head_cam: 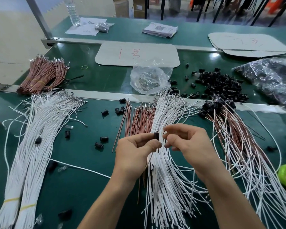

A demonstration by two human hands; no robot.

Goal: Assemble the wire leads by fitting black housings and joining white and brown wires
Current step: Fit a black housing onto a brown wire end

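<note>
Right, the left hand [135,151] pinched a black housing [156,136] between thumb and forefinger, held upright above the green table [89,182], with a small metal tip showing at its top. A thin wire [150,158] hung from under the housing, down past the left palm. The right hand [188,144] hovered just beside it, fingers loosely curled, thumb and forefinger parted and gripping nothing I could make out. Directly under both hands lay a fan of loose white wires [165,187], with loose brown wires [139,119] just to its left. Further left sat a banded white bundle [35,142], and beyond it a brown bundle [41,75]. Over on the right, finished leads [234,134] spread out, black caps at their far ends. Behind them was a heap of black housings [221,85], beside a clear bag [149,80].
</note>
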